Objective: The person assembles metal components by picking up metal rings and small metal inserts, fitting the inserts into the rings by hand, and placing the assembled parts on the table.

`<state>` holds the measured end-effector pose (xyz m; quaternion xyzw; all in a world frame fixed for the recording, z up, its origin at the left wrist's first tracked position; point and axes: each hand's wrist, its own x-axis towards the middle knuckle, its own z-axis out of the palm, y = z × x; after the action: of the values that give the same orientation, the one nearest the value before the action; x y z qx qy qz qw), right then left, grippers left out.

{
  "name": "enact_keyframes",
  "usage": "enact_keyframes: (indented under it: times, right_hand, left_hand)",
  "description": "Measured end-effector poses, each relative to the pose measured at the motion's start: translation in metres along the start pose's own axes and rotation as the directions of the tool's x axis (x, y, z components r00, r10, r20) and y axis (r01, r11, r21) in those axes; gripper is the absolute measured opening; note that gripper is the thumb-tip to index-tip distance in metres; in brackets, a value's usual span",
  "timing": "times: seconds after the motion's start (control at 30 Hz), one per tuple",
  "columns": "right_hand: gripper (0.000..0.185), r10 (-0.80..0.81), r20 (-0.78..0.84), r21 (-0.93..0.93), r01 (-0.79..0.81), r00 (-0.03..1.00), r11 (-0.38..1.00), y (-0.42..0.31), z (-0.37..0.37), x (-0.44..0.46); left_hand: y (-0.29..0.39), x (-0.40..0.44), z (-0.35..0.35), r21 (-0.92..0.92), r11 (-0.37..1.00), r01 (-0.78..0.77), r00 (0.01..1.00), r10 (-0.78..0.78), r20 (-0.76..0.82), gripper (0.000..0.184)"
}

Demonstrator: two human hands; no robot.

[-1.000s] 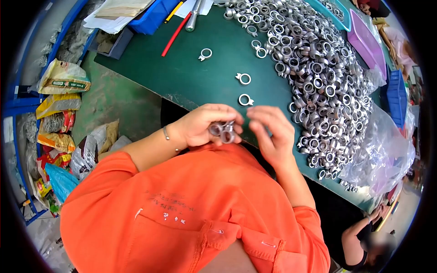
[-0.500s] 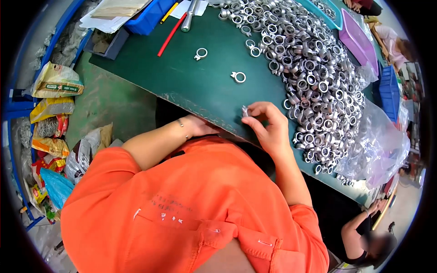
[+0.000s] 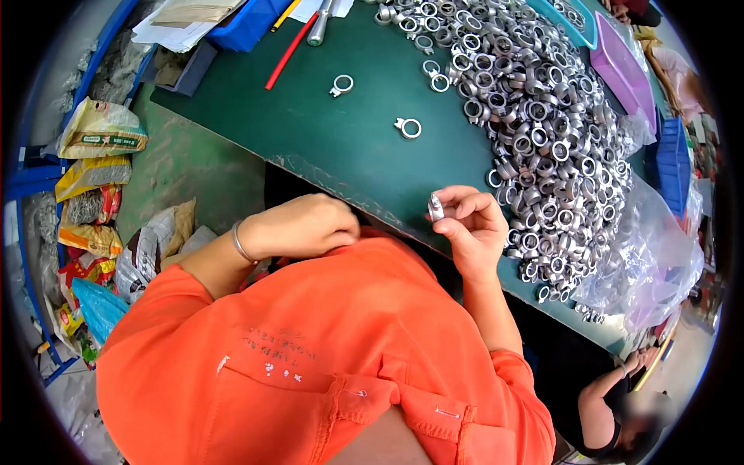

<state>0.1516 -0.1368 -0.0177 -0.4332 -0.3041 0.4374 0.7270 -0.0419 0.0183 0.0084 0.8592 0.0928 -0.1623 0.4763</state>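
My right hand (image 3: 474, 225) pinches a small metal ring (image 3: 435, 207) between thumb and fingers, just over the table's near edge. The ring is turned edge-on to me. My left hand (image 3: 314, 225) is curled closed against the front of the orange shirt, beside the table edge. Its fingertips are hidden, so I cannot tell what is in them. Two single rings, each with a small lug, lie apart on the green table: one ring (image 3: 342, 84) farther left, another ring (image 3: 408, 128) nearer the middle. A large heap of rings (image 3: 535, 139) spreads right of my right hand.
A red stick (image 3: 291, 51) and a metal-handled tool (image 3: 319, 27) lie at the back of the green table (image 3: 256, 116). Clear plastic bags (image 3: 643, 256), a purple bin (image 3: 622, 66) and a blue bin (image 3: 673, 167) border the heap. Another person (image 3: 608, 403) sits at lower right.
My left hand has come up from beneath the table edge to the shirt front, now curled. My right hand has shifted slightly right and down, still pinching the ring, which is now tilted more upright.
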Motion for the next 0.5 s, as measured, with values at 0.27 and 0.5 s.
enact_keyframes:
  times: [0.27, 0.5]
  right_hand:
    - [0.034, -0.303, 0.148, -0.496, 0.336, 0.941, 0.801, -0.003, 0.005, 0.002]
    - [0.018, 0.048, -0.11, -0.125, -0.062, 0.993, 0.99, -0.006, -0.002, -0.002]
  left_hand:
    - [0.038, 0.046, 0.004, -0.783, 0.587, -0.204, 0.957, -0.048, -0.285, 0.011]
    - [0.039, 0.056, 0.008, -0.212, 0.87, -0.445, 0.779, 0.259, -0.571, 0.005]
